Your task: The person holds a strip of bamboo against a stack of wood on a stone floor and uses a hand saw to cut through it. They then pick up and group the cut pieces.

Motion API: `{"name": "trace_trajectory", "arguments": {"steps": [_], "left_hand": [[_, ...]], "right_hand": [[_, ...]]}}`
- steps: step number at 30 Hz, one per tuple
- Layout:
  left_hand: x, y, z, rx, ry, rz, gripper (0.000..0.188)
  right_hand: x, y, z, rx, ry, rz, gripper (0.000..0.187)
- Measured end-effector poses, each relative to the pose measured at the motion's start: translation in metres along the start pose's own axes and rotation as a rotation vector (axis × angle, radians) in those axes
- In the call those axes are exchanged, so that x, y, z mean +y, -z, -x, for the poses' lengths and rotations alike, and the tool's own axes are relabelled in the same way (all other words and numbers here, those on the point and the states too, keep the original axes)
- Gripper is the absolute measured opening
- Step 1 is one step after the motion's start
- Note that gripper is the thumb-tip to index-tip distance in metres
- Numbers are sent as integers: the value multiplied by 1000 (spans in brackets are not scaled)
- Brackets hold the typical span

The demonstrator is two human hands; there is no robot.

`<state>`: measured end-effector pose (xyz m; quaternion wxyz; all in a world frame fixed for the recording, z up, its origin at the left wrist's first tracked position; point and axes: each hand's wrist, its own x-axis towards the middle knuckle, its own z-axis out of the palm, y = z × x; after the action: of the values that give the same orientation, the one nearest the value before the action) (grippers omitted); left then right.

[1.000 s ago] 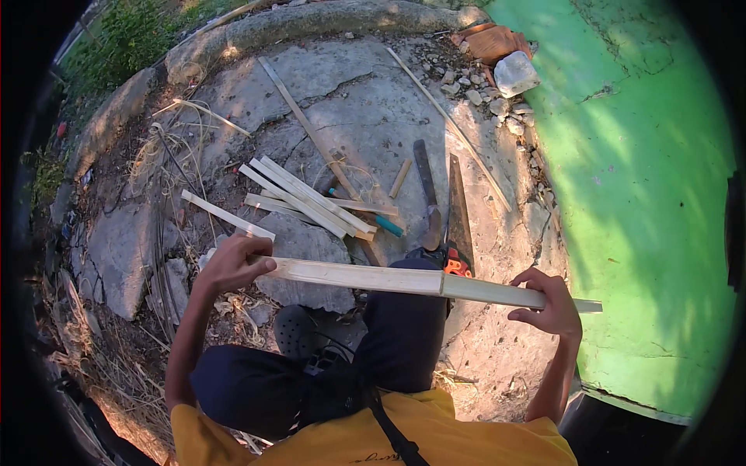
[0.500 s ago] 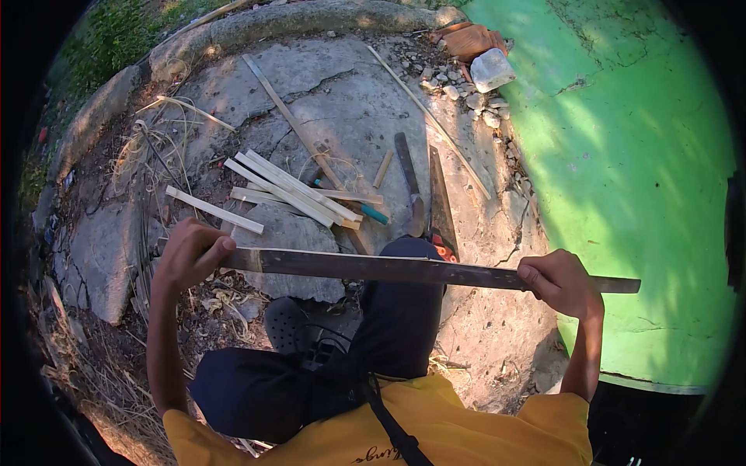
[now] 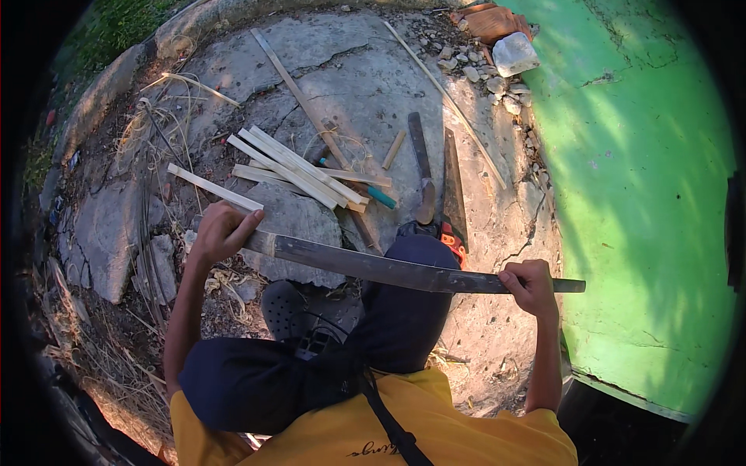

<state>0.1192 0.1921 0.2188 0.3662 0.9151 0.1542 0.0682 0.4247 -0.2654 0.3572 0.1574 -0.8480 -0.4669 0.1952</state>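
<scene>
Flexing, seemingly, a strip [image 3: 373, 268] nearer than the pile [image 3: 299, 165], left hand [image 3: 223, 231] and right hand [image 3: 531, 287] are closed round it; turning it calls for both.

The one piece of writing in view stands on the person's yellow shirt [image 3: 482, 444]: a short line of dark cursive lettering [image 3: 372, 450] (thin, joined strokes, as if handwritten), near the bottom edge of the head view. It climbs slightly to the right, toward the black strap [image 3: 387, 419] that crosses the shirt.
</scene>
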Motion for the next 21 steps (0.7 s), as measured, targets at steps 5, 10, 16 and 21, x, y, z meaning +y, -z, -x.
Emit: {"name": "trace_trajectory", "arguments": {"steps": [5, 10, 16, 21], "left_hand": [[-4, -7, 2, -23, 18, 83, 61], [32, 64, -9, -20, -56, -13, 59], [41, 77, -28, -76, -40, -4, 62], [25, 29, -46, -147, -74, -31, 62]], "right_hand": [[-2, 5, -3, -20, -26, 4, 32], [-45, 70, 9, -85, -81, 87, 32], [-58, 90, -12, -177, -174, 20, 44], [-14, 56, -2, -120, -164, 9, 15]]}}
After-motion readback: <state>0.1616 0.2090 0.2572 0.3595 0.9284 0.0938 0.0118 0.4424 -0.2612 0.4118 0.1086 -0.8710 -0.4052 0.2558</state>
